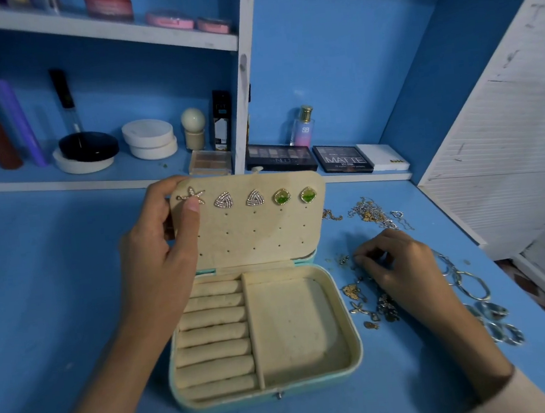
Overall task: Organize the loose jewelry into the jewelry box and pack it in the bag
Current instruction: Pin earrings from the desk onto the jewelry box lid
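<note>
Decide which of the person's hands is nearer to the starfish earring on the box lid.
Left. The left hand grips the lid, thumb on the starfish earring; the right hand pinches loose jewelry right of the jewelry box.

Head camera, close above table (56, 293), facing forward-down toward shelves (62, 186); edges seemingly warped.

Home vanity nook, prob. bedroom corner. Blue-painted wall shelves w/ white edges (47, 28) packed w/ cosmetics: black MATTE eyeshadow palette (341, 159), pink-tinted glass perfume bottle w/ gold cap (303, 126), round white cream jars (149, 138), pink compacts (170, 19). Open cream-lined jewelry box (295, 324) on blue tabletop (55, 277).
</note>
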`<state>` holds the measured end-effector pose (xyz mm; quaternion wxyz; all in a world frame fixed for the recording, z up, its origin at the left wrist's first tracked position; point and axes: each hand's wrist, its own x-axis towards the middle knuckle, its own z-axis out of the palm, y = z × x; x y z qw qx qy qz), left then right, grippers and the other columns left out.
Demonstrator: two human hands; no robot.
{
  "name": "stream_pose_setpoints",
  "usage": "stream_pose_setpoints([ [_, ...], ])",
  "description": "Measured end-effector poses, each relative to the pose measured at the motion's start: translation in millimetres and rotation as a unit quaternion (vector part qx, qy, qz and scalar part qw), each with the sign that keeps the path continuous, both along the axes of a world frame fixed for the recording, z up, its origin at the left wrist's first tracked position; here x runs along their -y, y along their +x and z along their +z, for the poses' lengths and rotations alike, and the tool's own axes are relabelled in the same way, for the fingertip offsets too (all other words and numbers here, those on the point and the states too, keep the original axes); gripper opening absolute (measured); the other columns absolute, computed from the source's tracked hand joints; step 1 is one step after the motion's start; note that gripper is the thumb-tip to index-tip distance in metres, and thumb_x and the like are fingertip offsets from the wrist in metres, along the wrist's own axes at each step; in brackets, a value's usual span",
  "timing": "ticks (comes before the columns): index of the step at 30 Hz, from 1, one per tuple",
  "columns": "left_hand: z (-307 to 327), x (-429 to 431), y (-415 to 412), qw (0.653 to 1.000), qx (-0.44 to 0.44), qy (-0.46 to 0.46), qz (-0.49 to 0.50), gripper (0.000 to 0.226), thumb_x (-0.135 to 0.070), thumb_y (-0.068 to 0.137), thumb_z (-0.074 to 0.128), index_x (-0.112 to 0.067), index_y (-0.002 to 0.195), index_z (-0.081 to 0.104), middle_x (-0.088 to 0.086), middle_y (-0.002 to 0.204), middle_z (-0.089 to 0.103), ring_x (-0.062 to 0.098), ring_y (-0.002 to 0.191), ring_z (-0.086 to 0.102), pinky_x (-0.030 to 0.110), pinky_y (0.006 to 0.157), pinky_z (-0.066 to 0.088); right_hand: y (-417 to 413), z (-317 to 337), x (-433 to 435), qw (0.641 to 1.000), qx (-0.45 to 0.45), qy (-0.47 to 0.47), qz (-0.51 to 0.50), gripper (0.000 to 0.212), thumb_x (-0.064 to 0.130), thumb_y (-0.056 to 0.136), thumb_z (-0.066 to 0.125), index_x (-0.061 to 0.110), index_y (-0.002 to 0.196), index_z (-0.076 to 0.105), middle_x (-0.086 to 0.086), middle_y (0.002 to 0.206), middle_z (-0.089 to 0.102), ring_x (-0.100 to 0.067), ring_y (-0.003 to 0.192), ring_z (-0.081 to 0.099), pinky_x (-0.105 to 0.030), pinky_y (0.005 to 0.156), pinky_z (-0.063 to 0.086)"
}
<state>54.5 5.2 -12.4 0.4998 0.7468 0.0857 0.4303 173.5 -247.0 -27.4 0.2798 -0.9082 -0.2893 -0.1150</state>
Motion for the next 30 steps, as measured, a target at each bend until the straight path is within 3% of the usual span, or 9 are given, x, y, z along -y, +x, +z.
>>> stream_pose_setpoints([
  [5,0,-1,0,1.000,0.002,0.005,0.000,0.016,-0.033,0.093,0.046,-0.036,0.108,0.052,-0.010,0.090,0.064,0.013,0.078,0.061,0.031,0.068,0.049,0,-1,-2,1.000,-0.014,0.025,-0.004,0.009,0.006,0.084,0.066,0.014,0.080,0.066,0.009,0.077,0.057,-0.003,0.074,0.050,-0.006,0.066,0.035],
  [9,1,0,0,1.000,0.003,0.004,-0.001,0.018,-0.038,0.092,0.046,-0.036,0.108,0.052,-0.003,0.086,0.064,0.017,0.077,0.060,0.030,0.066,0.049,0,-2,-1,0.999,-0.028,0.038,-0.003,0.009,0.007,0.086,0.064,0.016,0.084,0.065,0.007,0.082,0.059,-0.003,0.076,0.052,-0.006,0.066,0.036],
  [13,3,2,-1,1.000,0.000,0.008,0.008,0.019,-0.034,0.093,0.046,-0.029,0.110,0.053,0.010,0.080,0.062,0.026,0.074,0.058,0.040,0.063,0.047,-1,-1,-1,0.998,-0.039,0.048,0.002,0.012,0.007,0.087,0.063,0.019,0.086,0.064,0.008,0.085,0.060,-0.001,0.074,0.051,-0.007,0.065,0.036],
  [17,1,2,-2,1.000,-0.003,0.003,0.013,0.024,-0.044,0.090,0.045,-0.032,0.109,0.054,0.005,0.084,0.064,0.021,0.080,0.061,0.040,0.071,0.051,-3,-1,-2,0.994,-0.053,0.093,-0.003,0.016,0.007,0.087,0.063,0.023,0.083,0.063,0.009,0.086,0.062,-0.003,0.078,0.053,-0.009,0.064,0.038],
  [20,3,0,-5,0.999,-0.001,0.046,0.029,0.022,-0.040,0.091,0.044,-0.027,0.106,0.054,-0.014,0.091,0.061,0.003,0.085,0.058,0.023,0.075,0.049,-7,7,-3,0.979,-0.109,0.172,-0.015,0.016,0.008,0.086,0.064,0.023,0.079,0.065,0.010,0.080,0.066,-0.005,0.078,0.058,-0.014,0.068,0.045],
  [24,9,-3,-17,0.994,0.015,0.101,0.029,0.017,-0.035,0.091,0.049,-0.023,0.101,0.056,-0.013,0.094,0.060,0.000,0.086,0.058,0.014,0.076,0.047,-20,42,-14,0.947,-0.171,0.273,0.009,0.009,0.008,0.086,0.063,0.012,0.079,0.067,0.013,0.077,0.068,0.000,0.072,0.059,-0.008,0.062,0.044],
  [30,8,-3,-42,0.983,0.029,0.182,0.018,0.015,-0.030,0.087,0.055,-0.025,0.100,0.050,-0.020,0.087,0.058,-0.009,0.086,0.057,0.001,0.077,0.040,-44,110,-47,0.937,-0.181,0.282,0.101,0.015,0.029,0.078,0.063,0.016,0.080,0.069,0.009,0.072,0.065,-0.003,0.068,0.055,-0.007,0.064,0.043],
])
